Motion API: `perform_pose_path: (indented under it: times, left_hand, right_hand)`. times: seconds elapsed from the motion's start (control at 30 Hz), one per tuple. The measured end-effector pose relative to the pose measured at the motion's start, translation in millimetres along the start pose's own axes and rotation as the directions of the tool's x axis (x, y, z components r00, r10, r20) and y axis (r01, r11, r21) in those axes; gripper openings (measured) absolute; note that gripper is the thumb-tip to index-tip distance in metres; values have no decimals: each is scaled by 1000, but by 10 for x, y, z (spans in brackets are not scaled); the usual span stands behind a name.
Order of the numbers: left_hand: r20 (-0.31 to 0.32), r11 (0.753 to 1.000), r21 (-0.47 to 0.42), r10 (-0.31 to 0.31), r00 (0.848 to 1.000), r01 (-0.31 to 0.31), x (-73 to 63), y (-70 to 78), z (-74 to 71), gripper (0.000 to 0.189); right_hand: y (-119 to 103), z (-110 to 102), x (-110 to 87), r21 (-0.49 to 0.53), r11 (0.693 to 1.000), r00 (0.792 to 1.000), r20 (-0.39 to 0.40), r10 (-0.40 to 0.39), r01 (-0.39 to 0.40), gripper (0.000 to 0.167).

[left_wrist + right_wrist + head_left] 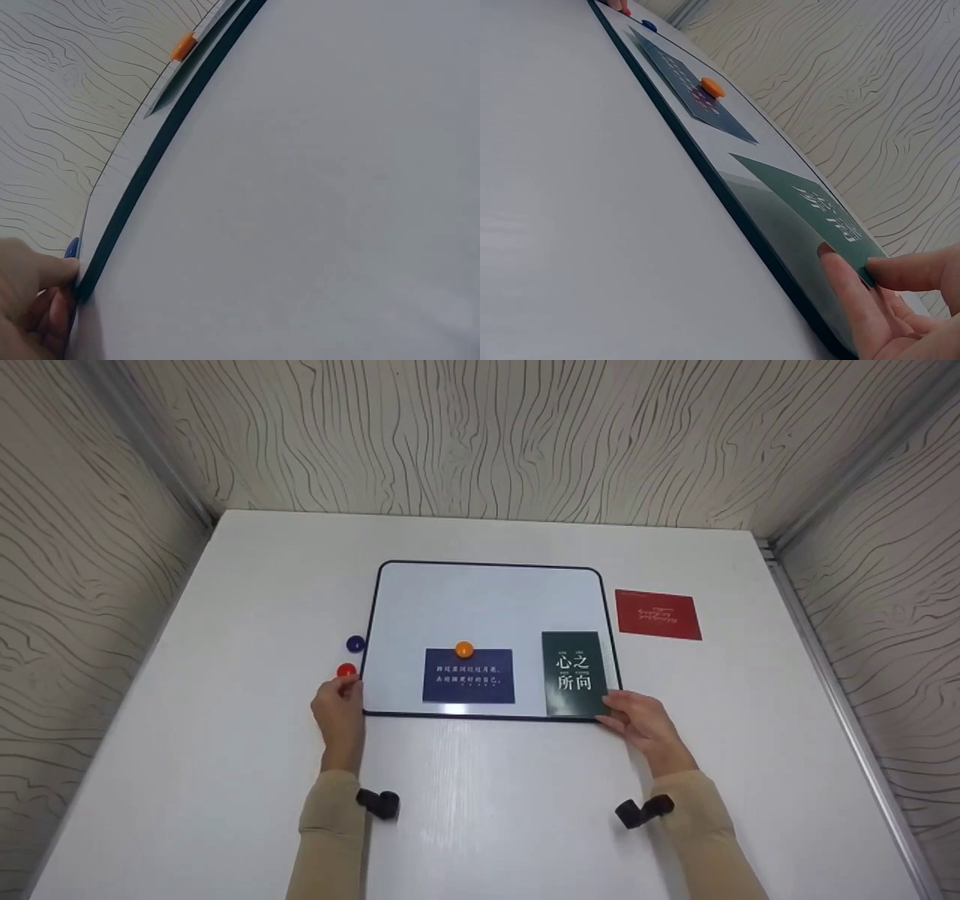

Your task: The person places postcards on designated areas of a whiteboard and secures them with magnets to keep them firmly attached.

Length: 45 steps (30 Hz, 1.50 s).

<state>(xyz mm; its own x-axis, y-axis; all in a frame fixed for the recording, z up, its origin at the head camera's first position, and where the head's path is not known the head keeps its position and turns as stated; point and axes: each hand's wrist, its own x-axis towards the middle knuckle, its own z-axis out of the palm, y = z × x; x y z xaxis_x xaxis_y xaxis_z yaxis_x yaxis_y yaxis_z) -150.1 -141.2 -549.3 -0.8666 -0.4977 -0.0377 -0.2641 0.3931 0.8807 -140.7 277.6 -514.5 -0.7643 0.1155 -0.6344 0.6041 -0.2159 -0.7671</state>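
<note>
R grip [646, 724] pinching green card [572, 652] nr lower R corner, prob. steadying over whiteboard [487, 600]; L grip [339, 712] at red magnet [346, 668], can't tell if pinched.

A white table [187, 697] — wavy-lined panels [480, 435] behind and beside it — grey metal rails [151, 444] at the corners.

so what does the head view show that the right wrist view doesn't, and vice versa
Only the head view: the red card and both sleeves. Only the right wrist view: the gap between the green card and the whiteboard. Both: green card, whiteboard, blue card, orange magnet, red magnet, dark blue magnet, the right hand, and part of the left hand.
</note>
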Motion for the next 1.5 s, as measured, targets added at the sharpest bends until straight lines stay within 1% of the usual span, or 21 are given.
perform_pose_path:
  times: [0.17, 0.33, 0.5, 0.6, 0.7, 0.9, 1.0, 1.07, 1.23, 1.4, 1.5]
  left_hand:
    - [-46, 998, 20, 56, 997, -55, 5, -11, 10, 16]
    - [-33, 999, 12, 46, 998, -46, 13, -12, 10, 17]
    - [-9, 1000, -4, 9, 1000, -9, 7, -14, 13, 18]
    - [-2, 1000, -4, -3, 1000, 3, 10, -18, 17, 19]
    - [-10, 1000, -3, 2, 1000, -2, 14, -21, 22, 18]
    - [-38, 1000, 10, 25, 999, -25, 11, -13, 24, 16]
    - [-41, 999, 17, 30, 999, -30, 10, -8, 22, 16]
    - [-39, 999, 19, 31, 999, -30, 9, -9, 21, 16]
    - [-36, 999, 22, 41, 999, -40, 8, -17, 22, 16]
    - [-50, 998, 27, 50, 997, -49, 22, -45, 36, 16]
    - [-48, 999, 26, 45, 998, -44, 28, -53, 42, 16]
  right_hand:
    - [15, 87, 16, -13, 1000, 1000, 6, -16, 16, 46]
    - [11, 170, 31, -19, 1000, 1000, 10, -14, 14, 47]
    - [8, 231, 38, -45, 999, 1000, 15, -9, 10, 49]
    - [14, 254, 58, -34, 999, 1000, 14, -6, 6, 48]
    - [18, 273, 67, -25, 1000, 1000, 9, -10, 10, 45]
    - [26, 312, 47, -41, 999, 999, 20, -31, 32, 32]
    - [30, 337, 51, -52, 998, 999, 26, -46, 47, 34]
    - [34, 354, 59, -77, 995, 998, 24, -56, 58, 38]
    - [29, 391, 86, -165, 984, 998, -14, -65, 62, 41]
    - [12, 422, 105, -283, 957, 995, -59, -77, 57, 40]
    - [20, 432, 124, -324, 944, 994, -74, -86, 58, 39]
